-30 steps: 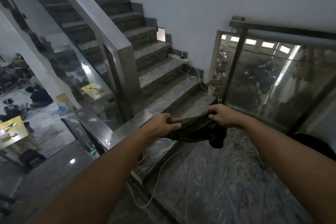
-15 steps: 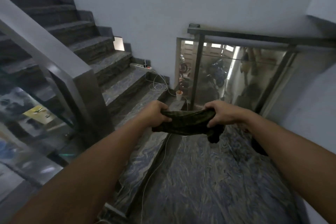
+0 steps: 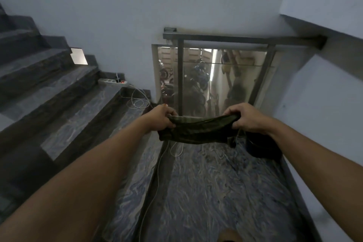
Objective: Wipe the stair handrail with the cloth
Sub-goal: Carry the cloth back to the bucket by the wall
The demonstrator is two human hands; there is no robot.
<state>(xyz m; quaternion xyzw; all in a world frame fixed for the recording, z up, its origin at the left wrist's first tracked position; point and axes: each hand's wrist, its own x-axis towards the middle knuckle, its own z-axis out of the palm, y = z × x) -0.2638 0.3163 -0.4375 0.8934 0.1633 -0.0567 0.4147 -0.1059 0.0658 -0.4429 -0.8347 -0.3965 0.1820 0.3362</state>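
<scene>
Held the dark green cloth [image 3: 198,130] stretched out in the air, short of the handrail [image 3: 235,39] and lower than it, touching no part of it. Gripped one end with the left hand [image 3: 162,118], fingers curled round the bunched edge. Gripped the other end with the right hand [image 3: 247,117] in the same way, with a dark tail [image 3: 263,147] hanging beneath on that side.

Judged as the getting-ready step: cloth being spread or folded, no wiping begun on this rail. Called next for carrying the cloth forward and up to the handrail, laying it over the top bar and closing a hand round it before sliding along.

Saw under the handrail a glass panel [image 3: 220,76] in a metal frame, with motorbikes [image 3: 198,78] dim beyond it. Saw left of the handrail the stone stairs [image 3: 59,88] rising, a power strip [image 3: 113,81] on one step and a white cable [image 3: 138,100] coiled nearby.

Could not follow the handrail past its right end, lost at the wall [image 3: 314,94]. Could not tell whether the dark tail belonged to the same cloth. Lost most fingertips behind the fabric.
</scene>
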